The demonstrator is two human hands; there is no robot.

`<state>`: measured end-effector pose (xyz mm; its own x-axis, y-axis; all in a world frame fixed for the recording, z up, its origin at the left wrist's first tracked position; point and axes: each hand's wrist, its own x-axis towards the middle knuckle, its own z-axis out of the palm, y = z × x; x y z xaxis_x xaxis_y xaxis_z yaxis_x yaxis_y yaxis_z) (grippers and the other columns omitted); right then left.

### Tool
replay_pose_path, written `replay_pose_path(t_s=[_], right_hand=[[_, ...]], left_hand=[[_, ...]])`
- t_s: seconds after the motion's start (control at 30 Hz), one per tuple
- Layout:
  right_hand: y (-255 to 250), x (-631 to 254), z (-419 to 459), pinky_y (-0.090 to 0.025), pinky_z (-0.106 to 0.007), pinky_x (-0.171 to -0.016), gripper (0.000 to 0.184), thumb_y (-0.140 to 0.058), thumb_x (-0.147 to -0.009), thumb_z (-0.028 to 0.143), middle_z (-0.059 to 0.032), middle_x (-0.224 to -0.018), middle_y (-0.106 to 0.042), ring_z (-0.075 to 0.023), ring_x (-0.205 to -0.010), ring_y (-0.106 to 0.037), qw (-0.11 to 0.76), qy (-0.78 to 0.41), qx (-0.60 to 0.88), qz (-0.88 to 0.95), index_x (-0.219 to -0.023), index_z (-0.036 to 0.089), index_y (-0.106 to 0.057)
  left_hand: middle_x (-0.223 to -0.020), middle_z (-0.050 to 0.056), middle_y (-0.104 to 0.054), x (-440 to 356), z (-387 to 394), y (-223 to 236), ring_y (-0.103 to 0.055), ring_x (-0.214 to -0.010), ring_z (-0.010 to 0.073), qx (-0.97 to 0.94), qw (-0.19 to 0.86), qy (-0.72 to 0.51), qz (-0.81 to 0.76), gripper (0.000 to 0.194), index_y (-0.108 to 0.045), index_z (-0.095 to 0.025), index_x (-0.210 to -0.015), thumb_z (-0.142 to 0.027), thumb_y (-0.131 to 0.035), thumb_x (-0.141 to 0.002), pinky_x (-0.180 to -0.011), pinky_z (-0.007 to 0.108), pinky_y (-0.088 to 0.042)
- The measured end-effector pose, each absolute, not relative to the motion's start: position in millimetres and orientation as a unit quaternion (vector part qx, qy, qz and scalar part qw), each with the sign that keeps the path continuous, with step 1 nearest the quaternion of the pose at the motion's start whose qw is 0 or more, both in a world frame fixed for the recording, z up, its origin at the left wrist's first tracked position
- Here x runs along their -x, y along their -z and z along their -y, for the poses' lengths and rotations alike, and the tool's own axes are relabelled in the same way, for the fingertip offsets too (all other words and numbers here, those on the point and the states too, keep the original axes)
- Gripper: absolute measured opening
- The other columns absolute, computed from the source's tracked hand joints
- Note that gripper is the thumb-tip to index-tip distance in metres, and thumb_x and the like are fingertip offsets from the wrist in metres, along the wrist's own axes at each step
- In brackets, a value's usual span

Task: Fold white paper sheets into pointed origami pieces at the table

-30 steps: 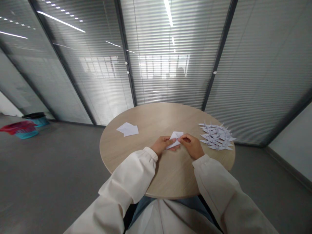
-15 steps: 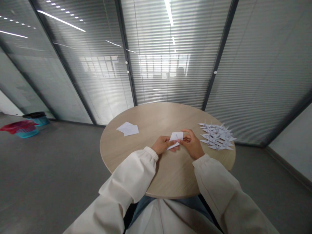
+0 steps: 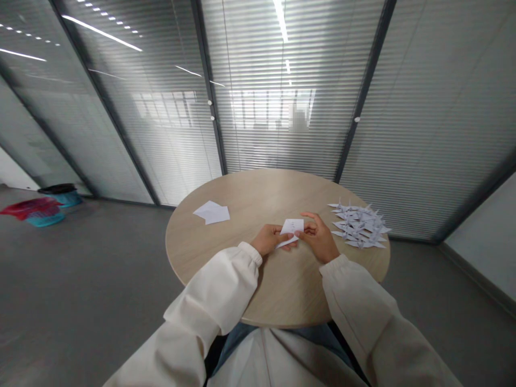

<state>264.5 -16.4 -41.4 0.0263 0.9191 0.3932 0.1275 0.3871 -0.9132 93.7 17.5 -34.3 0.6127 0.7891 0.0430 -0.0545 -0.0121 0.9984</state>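
Between my hands, above the middle of the round table (image 3: 278,290), is a small folded piece of white paper (image 3: 293,226) with faint marks on its face. My left hand (image 3: 271,239) grips its left side, thumb on top and fingers underneath. My right hand (image 3: 319,238) pinches the right side with the thumb pressed on the paper, its index finger raised and bent. To the right lies a dense cluster of white folded paper cranes (image 3: 359,226). Loose white paper sheets (image 3: 213,212) overlap on the table's left part.
Glass partitions with blinds (image 3: 278,145) rise just behind the table. On the floor at far left stand two blue bins, one with a red bag (image 3: 32,208) and one with a black liner (image 3: 60,189). A white wall (image 3: 484,242) is at the right.
Almost nothing differs. The right thumb has shifted very slightly to the right on the folded paper; both hands keep their hold.
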Motion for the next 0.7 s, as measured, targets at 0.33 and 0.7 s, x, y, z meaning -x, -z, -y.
replay_pose_path(t_s=[0.33,0.7], right_hand=[[41.9,-265.2,16.1,-0.052,-0.032,-0.07,0.052,-0.068,-0.069,0.029,-0.0016,-0.08,-0.068,-0.0178,-0.071,-0.065,0.566,-0.331,0.44,0.614,-0.116,0.02,-0.047],[43.3,-264.3,16.0,-0.052,-0.031,-0.068,0.048,-0.067,-0.069,0.027,-0.0042,-0.085,-0.069,-0.0185,-0.074,-0.065,0.556,-0.362,0.428,0.614,-0.113,0.019,-0.05]], left_hand=[[-0.08,0.015,-0.071,-93.5,-19.1,37.3,-0.067,-0.068,0.0185,-0.637,0.633,-0.329,-0.291,0.043,-0.069,-0.006,-0.089,-0.041,-0.075,-0.064,-0.064,0.027,-0.054],[-0.076,0.014,-0.071,-94.7,-11.7,31.3,-0.067,-0.066,0.018,-0.652,0.636,-0.296,-0.287,0.043,-0.069,-0.007,-0.081,-0.046,-0.073,-0.064,-0.063,0.027,-0.054]])
